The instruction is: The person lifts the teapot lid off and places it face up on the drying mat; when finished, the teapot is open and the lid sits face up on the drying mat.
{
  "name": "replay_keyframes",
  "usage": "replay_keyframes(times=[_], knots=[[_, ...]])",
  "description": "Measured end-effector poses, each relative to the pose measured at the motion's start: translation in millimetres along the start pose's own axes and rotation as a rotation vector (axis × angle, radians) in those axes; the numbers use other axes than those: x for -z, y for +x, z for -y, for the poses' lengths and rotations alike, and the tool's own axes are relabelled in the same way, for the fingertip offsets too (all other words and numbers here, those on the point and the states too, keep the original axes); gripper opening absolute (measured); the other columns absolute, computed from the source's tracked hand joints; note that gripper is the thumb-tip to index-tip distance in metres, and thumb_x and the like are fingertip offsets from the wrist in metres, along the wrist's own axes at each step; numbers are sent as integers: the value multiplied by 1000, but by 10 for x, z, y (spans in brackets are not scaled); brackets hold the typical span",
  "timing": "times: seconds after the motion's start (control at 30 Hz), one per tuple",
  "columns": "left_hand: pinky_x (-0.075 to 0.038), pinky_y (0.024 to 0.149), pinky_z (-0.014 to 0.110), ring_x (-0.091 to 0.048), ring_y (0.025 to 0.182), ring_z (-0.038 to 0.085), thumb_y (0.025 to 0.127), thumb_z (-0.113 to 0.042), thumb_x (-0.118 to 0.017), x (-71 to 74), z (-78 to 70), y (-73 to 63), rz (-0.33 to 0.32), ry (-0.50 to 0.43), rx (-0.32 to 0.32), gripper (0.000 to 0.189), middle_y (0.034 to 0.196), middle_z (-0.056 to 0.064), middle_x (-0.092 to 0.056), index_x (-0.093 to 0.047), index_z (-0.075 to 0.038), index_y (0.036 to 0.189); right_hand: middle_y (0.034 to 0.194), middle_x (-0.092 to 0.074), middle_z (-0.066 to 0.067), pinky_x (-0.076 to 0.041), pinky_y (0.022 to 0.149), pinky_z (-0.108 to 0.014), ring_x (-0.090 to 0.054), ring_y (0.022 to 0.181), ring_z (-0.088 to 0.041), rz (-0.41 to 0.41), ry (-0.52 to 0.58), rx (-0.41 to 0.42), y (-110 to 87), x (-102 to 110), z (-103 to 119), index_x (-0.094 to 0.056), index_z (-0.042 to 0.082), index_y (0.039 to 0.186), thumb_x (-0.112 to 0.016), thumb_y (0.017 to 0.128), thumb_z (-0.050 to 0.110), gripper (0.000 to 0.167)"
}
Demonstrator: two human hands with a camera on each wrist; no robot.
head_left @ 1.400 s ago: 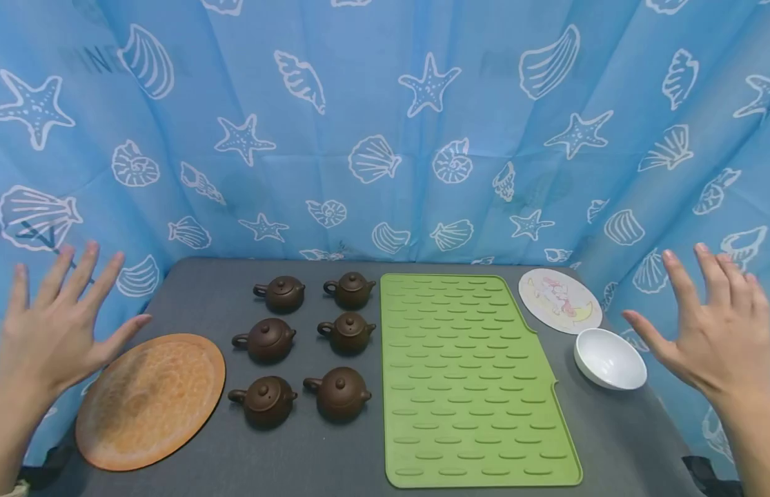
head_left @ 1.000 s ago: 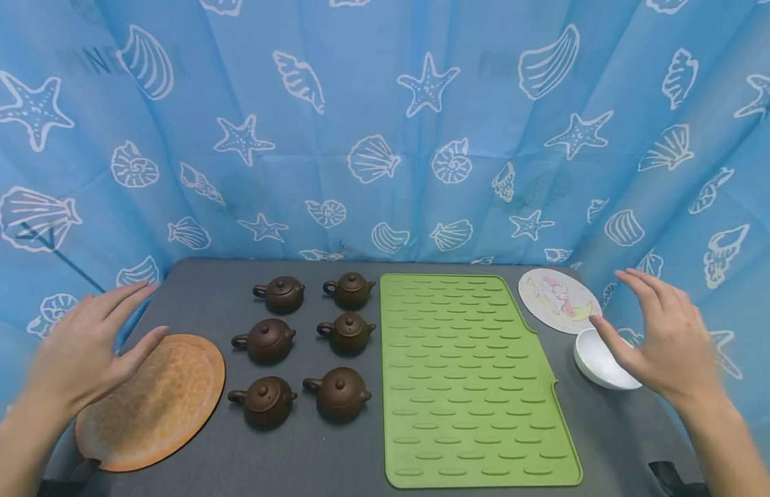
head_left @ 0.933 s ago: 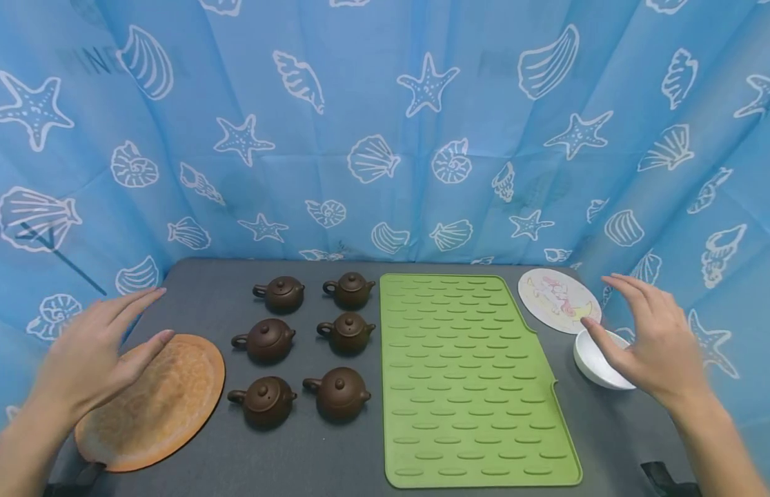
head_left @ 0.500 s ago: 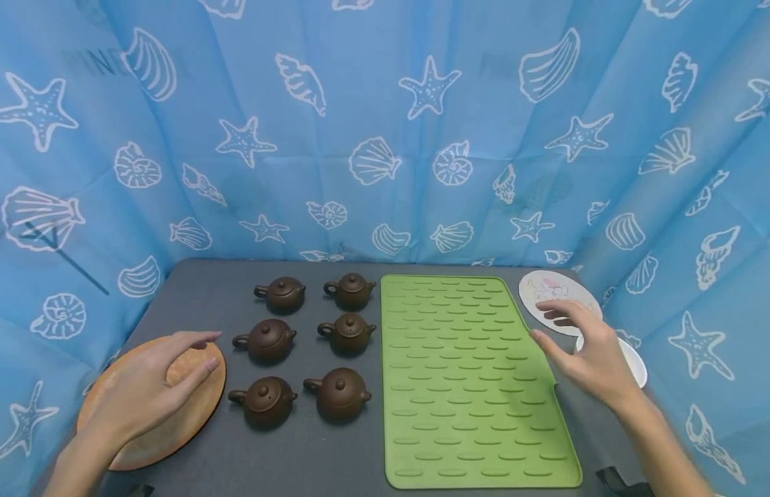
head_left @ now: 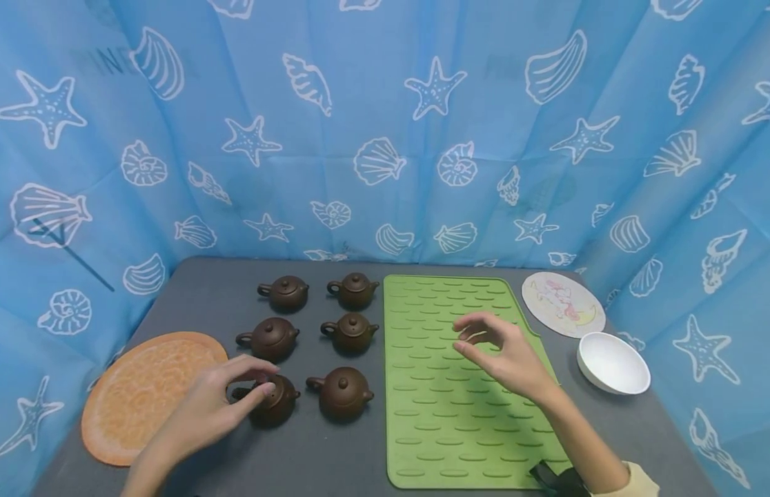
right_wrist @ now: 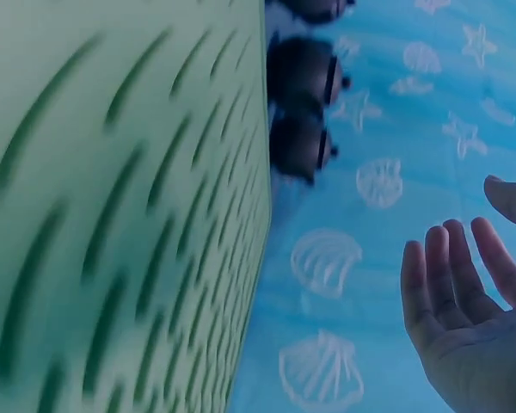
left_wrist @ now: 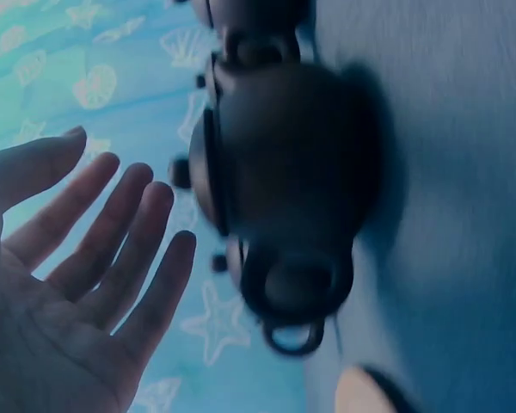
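Note:
In the head view, several small dark brown teapots stand in two columns on the grey table. My left hand (head_left: 212,407) reaches over the handle side of the front-left teapot (head_left: 279,408), its fingers loosely bent and partly covering the lid and handle. The left wrist view shows a gap between that hand's fingertips and the lid knob of the nearest teapot (left_wrist: 292,155). Over the green mat (head_left: 422,414) hangs my right hand (head_left: 509,355), fingers relaxed and holding nothing. Its nearest teapot is the middle one of the right column (head_left: 352,334).
A round orange-brown mat (head_left: 143,393) lies at the left. To the right are a white bowl (head_left: 613,364) and, behind it, a round white mat with a pink drawing (head_left: 561,304). A blue shell-print curtain (head_left: 385,138) hangs behind the table.
Both hands have come down from the sides and moved inward: the left to the front-left teapot, the right from beside the bowl to over the green mat. The teapots have not moved.

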State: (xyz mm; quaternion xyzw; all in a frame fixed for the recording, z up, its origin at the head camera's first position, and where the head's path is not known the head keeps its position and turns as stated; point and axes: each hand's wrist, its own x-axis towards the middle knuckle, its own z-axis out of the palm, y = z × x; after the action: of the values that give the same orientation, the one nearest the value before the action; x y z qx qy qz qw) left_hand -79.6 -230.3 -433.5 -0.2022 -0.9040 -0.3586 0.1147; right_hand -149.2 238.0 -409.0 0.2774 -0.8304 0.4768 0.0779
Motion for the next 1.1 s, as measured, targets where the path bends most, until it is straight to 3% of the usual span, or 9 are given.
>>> replay_keyframes(times=[0.2, 0.43, 0.57, 0.63, 0.73, 0.93, 1.1], knots=[[-64, 88, 37, -75, 102, 4, 99, -24, -82, -230, -101, 78, 49, -7, 81, 20, 110, -19, -78, -77, -37, 113, 118, -75, -13, -65, 90, -32, -75, 101, -11, 167, 169, -47, 160, -407, 103, -71, 4, 125, -74, 101, 5, 24], [-63, 96, 41, -76, 108, 12, 98, -17, -82, -387, -139, 206, 122, -98, 123, 19, 111, -14, -79, -80, -27, 114, 116, -75, -21, -65, 89, -34, -74, 97, -13, 326, 266, -77, 326, -905, 208, -72, 5, 123, -77, 101, 12, 24], [-63, 96, 42, -77, 108, 12, 99, -20, -81, -434, -107, 281, 171, -93, 134, 16, 111, -12, -81, -81, -23, 115, 117, -75, -22, -65, 87, -32, -72, 95, -9, 389, 280, -91, 380, -1113, 244, -73, 4, 122, -78, 101, 15, 25], [-63, 88, 40, -76, 98, 12, 99, -21, -81, -448, -85, 330, 201, -94, 147, 16, 111, -9, -82, -82, -20, 115, 117, -75, -21, -64, 84, -30, -71, 93, -8, 415, 289, -104, 406, -1189, 256, -73, 3, 122, -78, 101, 16, 26], [-62, 82, 38, -76, 94, 12, 99, -23, -81, -462, -53, 398, 240, -87, 159, 16, 111, -5, -83, -83, -17, 114, 113, -77, -18, -64, 79, -28, -70, 90, -8, 448, 293, -122, 451, -1279, 268, -74, 3, 121, -79, 100, 17, 26], [-62, 94, 54, -78, 104, 13, 99, -26, -81, -485, 2, 465, 296, -99, 190, 6, 102, -12, -82, -84, -26, 105, 109, -79, -14, -59, 73, -22, -67, 83, -6, 488, 243, -142, 539, -1396, 253, -78, 6, 117, -83, 97, 19, 24], [-60, 92, 53, -75, 98, 7, 98, -27, -82, -495, 47, 501, 330, -120, 219, 4, 97, -15, -80, -84, -30, 101, 110, -79, -11, -54, 71, -20, -63, 78, -3, 520, 226, -123, 566, -1456, 212, -81, 9, 113, -85, 96, 20, 21]])
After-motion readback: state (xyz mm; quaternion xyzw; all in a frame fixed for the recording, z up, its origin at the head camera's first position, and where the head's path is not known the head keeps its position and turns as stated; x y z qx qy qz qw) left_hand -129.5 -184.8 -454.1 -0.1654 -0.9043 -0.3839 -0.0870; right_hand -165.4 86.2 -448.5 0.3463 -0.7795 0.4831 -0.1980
